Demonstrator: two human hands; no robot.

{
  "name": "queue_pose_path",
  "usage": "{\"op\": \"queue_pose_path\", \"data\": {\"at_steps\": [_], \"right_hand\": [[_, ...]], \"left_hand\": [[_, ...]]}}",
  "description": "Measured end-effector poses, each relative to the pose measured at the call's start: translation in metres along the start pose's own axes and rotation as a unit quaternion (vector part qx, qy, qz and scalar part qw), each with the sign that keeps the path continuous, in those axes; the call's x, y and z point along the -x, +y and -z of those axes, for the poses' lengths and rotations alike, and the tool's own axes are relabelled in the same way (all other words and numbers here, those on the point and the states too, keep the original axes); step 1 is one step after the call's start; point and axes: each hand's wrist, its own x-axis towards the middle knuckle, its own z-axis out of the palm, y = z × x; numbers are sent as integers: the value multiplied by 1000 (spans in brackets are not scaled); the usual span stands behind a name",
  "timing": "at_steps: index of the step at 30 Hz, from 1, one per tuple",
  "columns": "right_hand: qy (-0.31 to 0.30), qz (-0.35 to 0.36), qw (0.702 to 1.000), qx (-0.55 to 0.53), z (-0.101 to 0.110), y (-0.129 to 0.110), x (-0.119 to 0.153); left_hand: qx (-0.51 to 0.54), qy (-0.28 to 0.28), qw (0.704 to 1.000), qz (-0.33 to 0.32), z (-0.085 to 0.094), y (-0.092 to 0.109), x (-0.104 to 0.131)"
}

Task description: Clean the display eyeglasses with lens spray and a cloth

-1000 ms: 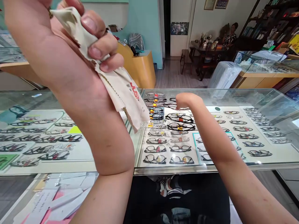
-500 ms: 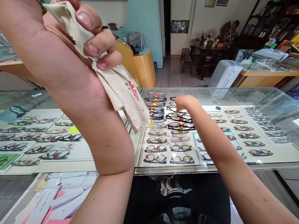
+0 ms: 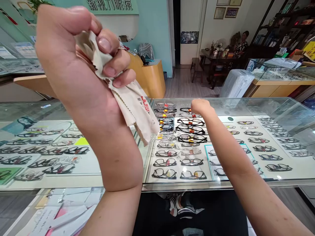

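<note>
My left hand (image 3: pixel 69 59) is raised high on the left, its fingers curled tightly around a cream lens-cleaning cloth (image 3: pixel 135 108). The cloth has zigzag edges and red print, and hangs down from the fist over the glass. Over the far part of the counter, my right hand (image 3: pixel 201 106) is bent at the wrist, next to a column of black-framed eyeglasses (image 3: pixel 191 129). Its fingers are hidden behind the back of the hand, so any grip is out of sight. Left of that column is another of dark and clear eyeglasses (image 3: pixel 165 115).
The glass display counter (image 3: pixel 157 186) spans the front, with rows of eyeglasses inside. Papers (image 3: pixel 66 216) lie at lower left. Beyond stand a curved wooden desk (image 3: pixel 155 78), a plastic-wrapped pack (image 3: pixel 237 82) and a seated person (image 3: pixel 241 46).
The view has tilted up slightly. My left hand is lower in view, with the cloth's upper end gathered further into the fist. My right hand has shifted slightly right and away from me.
</note>
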Motion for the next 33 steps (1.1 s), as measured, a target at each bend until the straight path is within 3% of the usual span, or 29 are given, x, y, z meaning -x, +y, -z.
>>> {"op": "queue_pose_path", "data": {"at_steps": [4,10,25,33], "right_hand": [[-14,5,1000,-8,-16,0,-17],[-12,-6,1000,5,-31,-5,-31],[-63,-5,998,-1,-28,-4,-29],[-31,-7,999,-20,-12,-5,-10]], "left_hand": [[46,-55,994,-81,4,-10,1],[83,-83,989,-85,4,-13,5],[44,-163,982,-83,10,-13,8],[-13,-170,982,-82,12,-15,6]]}}
